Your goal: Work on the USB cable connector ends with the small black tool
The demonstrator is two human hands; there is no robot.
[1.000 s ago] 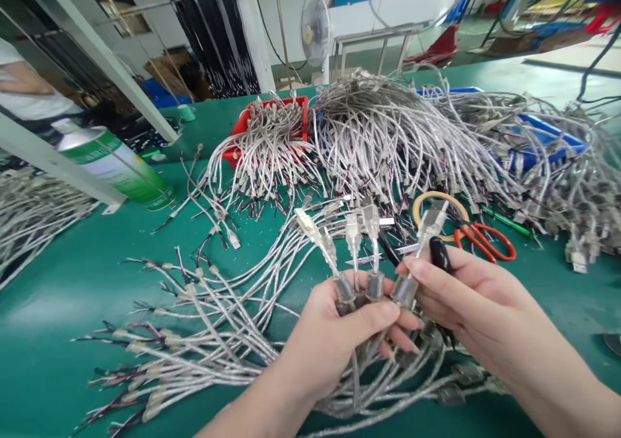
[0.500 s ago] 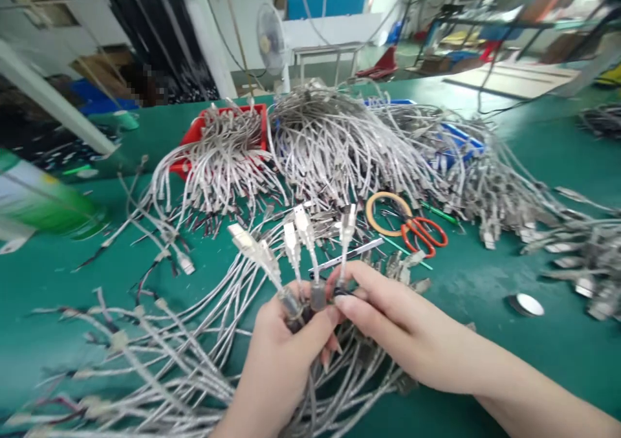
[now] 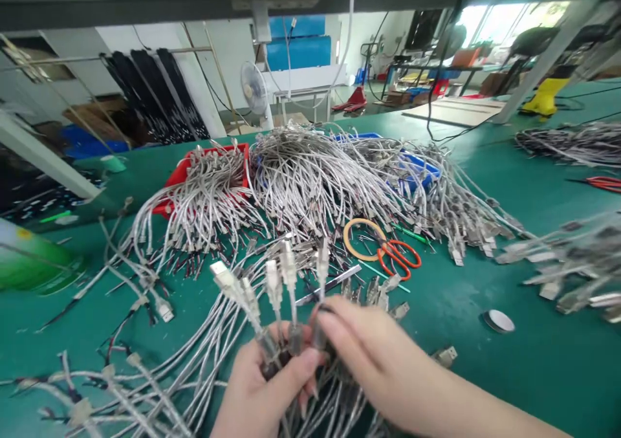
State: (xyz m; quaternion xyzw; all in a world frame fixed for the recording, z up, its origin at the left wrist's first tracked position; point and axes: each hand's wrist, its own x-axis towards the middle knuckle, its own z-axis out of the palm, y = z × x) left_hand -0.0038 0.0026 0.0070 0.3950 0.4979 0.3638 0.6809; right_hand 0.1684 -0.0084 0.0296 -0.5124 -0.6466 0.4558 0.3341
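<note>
Several USB cables [image 3: 274, 289] with clear plugs and grey sleeves rise from my left hand [image 3: 272, 386], whose thumb and fingers are closed around them. My right hand [image 3: 373, 354] touches the left one and pinches another USB cable [image 3: 322, 266] just below its plug; a dark bit shows at its fingertips. The lower cable lengths are partly hidden beneath both hands. To the left, loose silvery cables [image 3: 194, 360] with stripped dark and red wire ends spread over the green table [image 3: 466, 360].
Behind the hands, cables heap over a red bin [image 3: 177, 176] and a blue bin [image 3: 422, 169]. Orange-handled scissors [image 3: 400, 257], a tan tape ring [image 3: 349, 240] and a metal strip [image 3: 334, 284] lie ahead. A round white-topped disc [image 3: 499, 321] and more USB cables [image 3: 572, 276] are at right.
The view has tilted up, bringing an overhead beam into sight. My hands sit lower in the picture, still together, and the right fingers have shifted on the cable they pinch.
</note>
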